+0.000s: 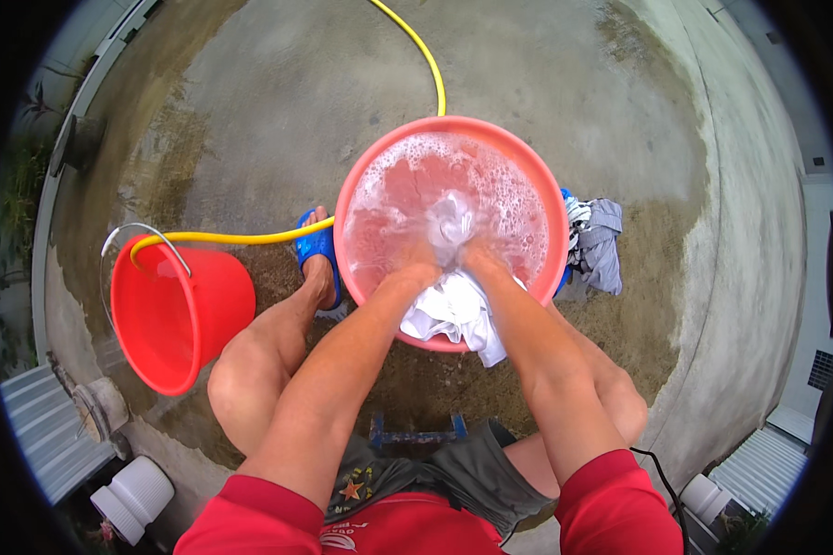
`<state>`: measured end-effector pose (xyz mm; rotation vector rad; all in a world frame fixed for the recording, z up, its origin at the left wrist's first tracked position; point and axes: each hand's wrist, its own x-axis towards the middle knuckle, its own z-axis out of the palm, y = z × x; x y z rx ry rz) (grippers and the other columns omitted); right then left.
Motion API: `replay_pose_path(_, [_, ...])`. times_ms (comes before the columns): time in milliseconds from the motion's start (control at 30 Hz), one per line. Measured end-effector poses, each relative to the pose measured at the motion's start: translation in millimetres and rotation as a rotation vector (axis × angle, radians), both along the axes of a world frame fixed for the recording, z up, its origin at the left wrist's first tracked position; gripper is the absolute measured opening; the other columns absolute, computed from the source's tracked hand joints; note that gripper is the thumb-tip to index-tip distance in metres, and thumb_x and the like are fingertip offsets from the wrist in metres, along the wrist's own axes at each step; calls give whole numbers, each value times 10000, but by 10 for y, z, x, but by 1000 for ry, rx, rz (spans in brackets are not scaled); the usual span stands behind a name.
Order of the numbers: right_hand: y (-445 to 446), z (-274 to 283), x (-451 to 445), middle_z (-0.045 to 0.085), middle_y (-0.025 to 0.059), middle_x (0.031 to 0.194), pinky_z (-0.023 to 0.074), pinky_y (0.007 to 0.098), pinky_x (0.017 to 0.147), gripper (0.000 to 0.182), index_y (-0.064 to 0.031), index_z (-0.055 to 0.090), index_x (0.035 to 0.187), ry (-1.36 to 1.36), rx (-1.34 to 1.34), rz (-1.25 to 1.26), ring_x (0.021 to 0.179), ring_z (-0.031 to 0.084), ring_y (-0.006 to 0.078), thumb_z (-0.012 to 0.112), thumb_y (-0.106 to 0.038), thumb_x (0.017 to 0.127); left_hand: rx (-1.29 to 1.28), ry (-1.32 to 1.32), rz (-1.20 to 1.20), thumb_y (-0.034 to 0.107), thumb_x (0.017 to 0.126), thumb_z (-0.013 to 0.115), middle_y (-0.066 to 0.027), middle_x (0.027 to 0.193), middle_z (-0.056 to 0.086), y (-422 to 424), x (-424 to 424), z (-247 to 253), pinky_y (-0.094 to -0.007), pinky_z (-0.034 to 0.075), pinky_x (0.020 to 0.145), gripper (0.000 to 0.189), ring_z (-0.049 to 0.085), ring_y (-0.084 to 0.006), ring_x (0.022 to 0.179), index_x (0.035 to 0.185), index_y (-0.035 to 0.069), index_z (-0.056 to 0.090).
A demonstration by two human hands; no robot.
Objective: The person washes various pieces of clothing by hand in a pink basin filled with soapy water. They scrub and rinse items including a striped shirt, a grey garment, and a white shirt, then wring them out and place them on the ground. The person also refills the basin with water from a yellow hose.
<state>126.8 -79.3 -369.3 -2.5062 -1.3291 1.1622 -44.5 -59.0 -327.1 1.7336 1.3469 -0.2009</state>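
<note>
In front of me stands a round pinkish-red plastic basin (pixel 559 229) of soapy water (pixel 416 180), with white foam around its inner edge. My left hand (pixel 416 258) and my right hand (pixel 484 258) are down in the water, close together. Both grip a wet white garment (pixel 451 305), part of which is bunched up and blurred in the splash between them. The rest of the cloth drapes over the basin's near rim between my forearms. Water and motion blur hide most of my fingers.
A red bucket (pixel 225 298) lies tilted at the left, its wire handle raised. A yellow hose (pixel 250 239) runs from its mouth to the basin; another stretch lies beyond. Grey and patterned clothes (pixel 600 243) are piled right of the basin on wet concrete (pixel 284 104).
</note>
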Motion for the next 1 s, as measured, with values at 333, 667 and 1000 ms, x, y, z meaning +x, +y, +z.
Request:
replay_pose_path(333, [69, 1789, -17, 728, 75, 928, 540, 309, 714, 339, 82, 714, 1097, 594, 498, -387, 788, 678, 157, 710, -176, 878, -1076, -949, 881, 615, 938, 572, -120, 1402, 616, 115, 212, 417, -470, 499, 1069, 720, 632, -316, 1220, 1440, 100, 542])
replay_pose_path(667, [-363, 2031, -592, 723, 183, 807, 575, 396, 692, 269, 25, 736, 883, -8, 1032, 234, 716, 715, 325, 720, -235, 818, -867, -1615, 496, 396, 1021, 574, -84, 1198, 671, 103, -142, 287, -354, 564, 866, 455, 660, -193, 1050, 1309, 43, 589])
replay_pose_path(1000, [-395, 1519, 151, 518, 248, 1315, 492, 520, 1013, 801, -29, 411, 1480, -193, 529, 52, 1216, 558, 457, 759, -173, 772, 57, -392, 415, 281, 881, 773, -268, 1389, 553, 188, -391, 885, -428, 475, 1066, 772, 553, -337, 1306, 1487, -18, 402])
